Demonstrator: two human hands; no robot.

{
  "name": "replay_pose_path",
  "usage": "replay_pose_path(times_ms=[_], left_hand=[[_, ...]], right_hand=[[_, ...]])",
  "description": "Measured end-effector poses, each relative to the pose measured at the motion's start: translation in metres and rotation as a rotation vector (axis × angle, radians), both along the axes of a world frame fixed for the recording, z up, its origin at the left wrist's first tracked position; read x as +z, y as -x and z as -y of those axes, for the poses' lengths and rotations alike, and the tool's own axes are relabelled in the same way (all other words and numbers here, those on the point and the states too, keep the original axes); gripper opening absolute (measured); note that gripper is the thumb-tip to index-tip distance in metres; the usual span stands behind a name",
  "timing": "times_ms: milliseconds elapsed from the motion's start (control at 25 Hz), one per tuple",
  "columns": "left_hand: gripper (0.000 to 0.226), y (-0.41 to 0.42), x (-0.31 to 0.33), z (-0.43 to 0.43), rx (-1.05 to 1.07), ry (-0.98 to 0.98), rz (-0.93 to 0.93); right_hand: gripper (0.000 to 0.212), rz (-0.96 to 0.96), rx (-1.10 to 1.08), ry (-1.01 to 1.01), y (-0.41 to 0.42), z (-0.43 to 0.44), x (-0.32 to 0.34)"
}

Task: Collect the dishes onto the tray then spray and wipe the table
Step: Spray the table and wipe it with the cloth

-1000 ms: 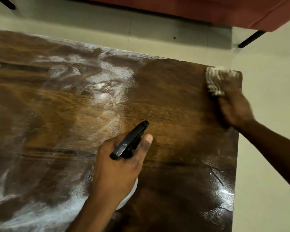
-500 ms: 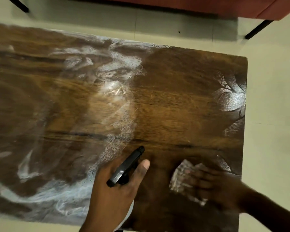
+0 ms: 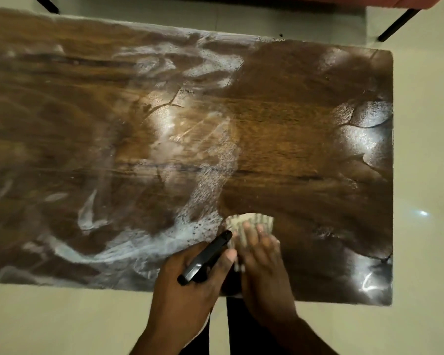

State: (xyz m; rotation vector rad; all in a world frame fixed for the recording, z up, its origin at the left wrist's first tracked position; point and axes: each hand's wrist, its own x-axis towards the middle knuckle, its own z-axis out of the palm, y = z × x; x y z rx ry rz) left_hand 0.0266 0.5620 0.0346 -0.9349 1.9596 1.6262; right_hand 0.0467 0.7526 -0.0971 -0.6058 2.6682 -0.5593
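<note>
Head view, listed from the near side outward. Pale floor [image 3: 62, 319] fills the lower frame. A dark trouser leg [image 3: 241, 331] shows between the two forearms.

Left hand [image 3: 187, 288]: positioned over the near edge of the tabletop [image 3: 292, 129], right of its middle. The fingers are curled round the neck of the spray bottle [image 3: 206, 257]. The thumb lies along the right side of the black trigger head, and the nozzle points away and to the right. The bottle body is hidden under the hand, so any label cannot be read.

Right hand [image 3: 265, 270]: just beside the left hand, on its right. It is palm down with the fingers straight, pressing flat on the cloth [image 3: 251, 220]. The cloth is pale and ribbed and lies on the tabletop a little in from the near edge. Its far edge shows beyond the fingertips; the rest is covered by the hand.

Tabletop: dark brown wood grain. Both right-hand corners are in view; the left end runs out of frame. White foamy streaks [image 3: 128, 248] curve along the near edge left of the hands and rise in a speckled band toward the middle. More smears lie near the far edge. Glossy wet patches [image 3: 364, 139] sit along the right edge and at the near right corner.

Beyond the far edge: a black leg [image 3: 397, 24] at upper right, and red-brown furniture [image 3: 426, 1] in the top right corner.
</note>
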Motion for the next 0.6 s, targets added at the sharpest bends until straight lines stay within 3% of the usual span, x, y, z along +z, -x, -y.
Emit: replay_pose_path(times_ms=[80,160,280,360,440,520,600], left_hand=[[0.024,-0.025,-0.003,0.017,-0.048,-0.006,-0.037],[0.027,-0.049,-0.006,0.030,-0.064,-0.026,-0.049],[0.028,-0.072,-0.005,0.044,-0.024,-0.051,-0.048],[0.027,-0.083,-0.006,0.049,0.001,-0.029,-0.049],[0.027,-0.094,-0.009,0.052,0.009,0.026,-0.032],[0.023,-0.101,-0.013,0.054,0.043,0.069,-0.022],[0.017,-0.109,-0.014,0.057,0.069,0.061,-0.024]], right_hand=[[0.086,-0.023,0.390,-0.021,-0.007,-0.026,0.002],[0.088,-0.025,0.478,-0.086,-0.005,-0.063,0.002],[0.077,-0.027,-0.102,-0.060,-0.029,-0.077,0.004],[0.067,-0.019,-0.532,-0.017,-0.065,-0.028,-0.002],[0.066,-0.025,-0.644,0.045,-0.089,0.040,-0.004],[0.068,0.007,-0.366,0.094,-0.103,0.078,-0.002],[0.069,-0.015,0.170,0.045,-0.100,0.063,-0.003]])
